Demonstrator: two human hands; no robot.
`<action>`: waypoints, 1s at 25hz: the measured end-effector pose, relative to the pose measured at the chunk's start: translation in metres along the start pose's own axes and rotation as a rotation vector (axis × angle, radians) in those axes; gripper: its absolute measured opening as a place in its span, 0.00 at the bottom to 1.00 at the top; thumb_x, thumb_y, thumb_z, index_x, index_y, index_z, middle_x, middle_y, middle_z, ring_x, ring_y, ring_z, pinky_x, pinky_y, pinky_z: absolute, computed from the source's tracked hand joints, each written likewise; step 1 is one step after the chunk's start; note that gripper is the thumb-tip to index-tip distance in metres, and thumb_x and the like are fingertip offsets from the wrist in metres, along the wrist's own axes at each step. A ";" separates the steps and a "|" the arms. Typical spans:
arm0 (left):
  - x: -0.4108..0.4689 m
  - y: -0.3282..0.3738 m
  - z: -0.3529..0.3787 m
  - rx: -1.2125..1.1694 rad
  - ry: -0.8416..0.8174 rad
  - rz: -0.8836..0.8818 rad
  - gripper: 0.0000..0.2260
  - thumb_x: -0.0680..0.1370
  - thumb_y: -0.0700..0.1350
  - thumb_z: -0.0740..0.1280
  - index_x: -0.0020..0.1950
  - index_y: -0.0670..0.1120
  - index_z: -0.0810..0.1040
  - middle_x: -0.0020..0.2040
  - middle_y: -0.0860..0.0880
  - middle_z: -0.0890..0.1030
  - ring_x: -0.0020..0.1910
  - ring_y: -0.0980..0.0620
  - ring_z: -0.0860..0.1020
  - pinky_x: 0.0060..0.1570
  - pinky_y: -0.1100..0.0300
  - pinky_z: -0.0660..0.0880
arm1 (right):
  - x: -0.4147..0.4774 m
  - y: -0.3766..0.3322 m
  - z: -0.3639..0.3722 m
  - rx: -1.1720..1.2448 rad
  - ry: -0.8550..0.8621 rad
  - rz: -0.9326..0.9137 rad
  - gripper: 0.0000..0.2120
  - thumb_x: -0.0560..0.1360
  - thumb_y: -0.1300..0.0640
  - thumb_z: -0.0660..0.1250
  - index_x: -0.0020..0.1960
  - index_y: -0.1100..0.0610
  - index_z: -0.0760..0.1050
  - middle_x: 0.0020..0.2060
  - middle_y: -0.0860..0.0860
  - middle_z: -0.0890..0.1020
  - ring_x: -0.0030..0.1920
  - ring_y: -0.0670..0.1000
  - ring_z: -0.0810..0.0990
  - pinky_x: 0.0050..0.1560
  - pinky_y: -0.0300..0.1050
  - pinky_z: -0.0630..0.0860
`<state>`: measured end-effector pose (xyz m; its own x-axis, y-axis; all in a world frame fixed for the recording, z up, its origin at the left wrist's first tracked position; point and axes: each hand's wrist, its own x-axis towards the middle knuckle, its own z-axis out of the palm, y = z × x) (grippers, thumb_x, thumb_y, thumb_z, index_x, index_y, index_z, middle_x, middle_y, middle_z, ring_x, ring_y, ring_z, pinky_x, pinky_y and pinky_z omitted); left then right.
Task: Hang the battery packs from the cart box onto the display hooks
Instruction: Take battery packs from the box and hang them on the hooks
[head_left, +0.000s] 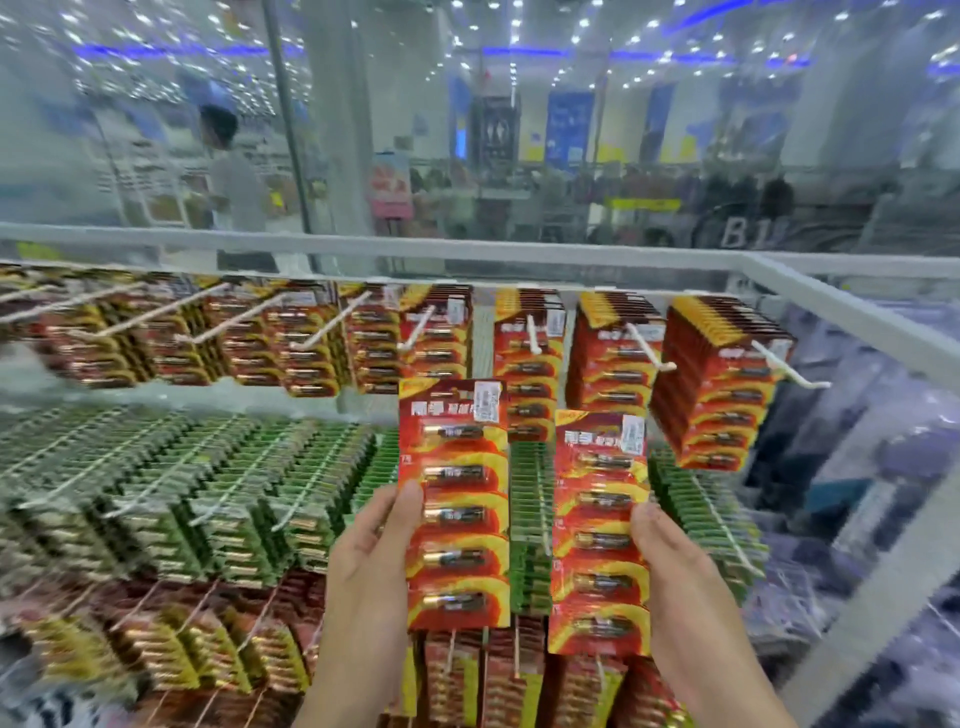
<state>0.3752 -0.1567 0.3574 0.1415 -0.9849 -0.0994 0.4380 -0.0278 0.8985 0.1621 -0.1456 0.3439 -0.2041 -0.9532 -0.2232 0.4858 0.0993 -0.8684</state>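
My left hand (371, 561) grips a tall red-and-yellow battery pack (454, 501) by its left edge, thumb on the front. My right hand (675, 558) holds a second red-and-yellow battery pack (597, 530) by its right edge, a little lower. Both packs stand upright in front of the display. Above them a top row of white hooks (532, 332) carries matching red packs (717, 384). The left pack's top sits just below the hook (418, 327) at the row's middle. The cart box is out of view.
A middle row of hooks holds green battery packs (208, 493); a bottom row holds red and gold packs (182, 649). A white frame rail (363, 244) with a glass panel tops the display. Beyond the glass a person stands in the shop.
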 end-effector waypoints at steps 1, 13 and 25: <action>0.004 0.007 -0.001 0.018 -0.001 0.043 0.09 0.77 0.52 0.69 0.45 0.53 0.88 0.45 0.45 0.88 0.40 0.43 0.88 0.38 0.50 0.84 | 0.003 0.005 0.003 0.003 0.000 0.022 0.25 0.74 0.46 0.69 0.68 0.53 0.75 0.58 0.46 0.85 0.51 0.52 0.86 0.57 0.58 0.78; 0.038 0.031 -0.011 0.100 0.025 0.141 0.11 0.84 0.51 0.64 0.56 0.48 0.84 0.48 0.45 0.88 0.43 0.42 0.88 0.35 0.51 0.84 | 0.004 0.021 0.011 -0.011 0.012 0.055 0.15 0.76 0.49 0.68 0.60 0.53 0.78 0.47 0.53 0.88 0.44 0.56 0.88 0.49 0.57 0.80; 0.160 0.027 0.016 0.263 0.004 0.150 0.11 0.86 0.51 0.62 0.51 0.51 0.82 0.47 0.47 0.88 0.38 0.50 0.87 0.42 0.50 0.83 | -0.013 -0.028 0.011 -0.200 0.136 -0.195 0.12 0.80 0.46 0.64 0.52 0.48 0.86 0.50 0.53 0.88 0.49 0.58 0.88 0.52 0.58 0.81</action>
<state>0.3951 -0.3182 0.3726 0.1909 -0.9807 0.0416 0.1668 0.0742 0.9832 0.1606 -0.1386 0.3759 -0.3952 -0.9142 -0.0894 0.2519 -0.0143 -0.9677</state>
